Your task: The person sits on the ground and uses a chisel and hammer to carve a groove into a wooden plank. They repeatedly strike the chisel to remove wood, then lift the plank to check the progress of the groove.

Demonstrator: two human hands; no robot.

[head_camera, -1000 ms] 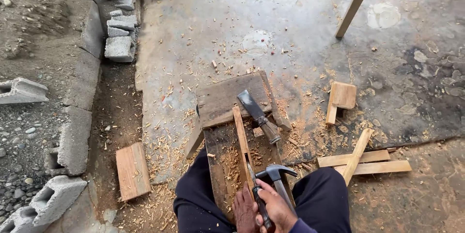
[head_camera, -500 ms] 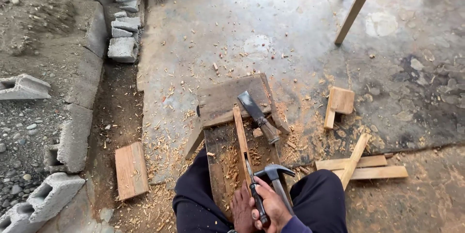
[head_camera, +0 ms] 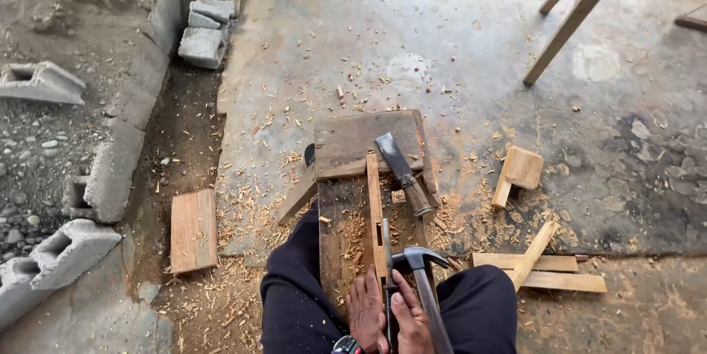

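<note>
I sit astride a worn wooden board, dark trousers on either side of it. A thin wooden strip lies lengthwise on the board. My left hand, with a watch on its wrist, rests on the board beside a thin dark metal tool whose tip lies on the strip. Whether the left hand grips that tool is unclear. My right hand is closed at the handle of a claw hammer, whose head hovers over the board. A machete-like blade with a wooden handle lies across the board further ahead.
Wood shavings cover the concrete floor. A short plank lies to my left beside a dirt channel and concrete blocks. Offcuts and crossed sticks lie to my right. Wooden trestle legs stand at the far right.
My hands and the hammer stay almost in place over the board. The view has shifted slightly; nothing else has visibly moved.
</note>
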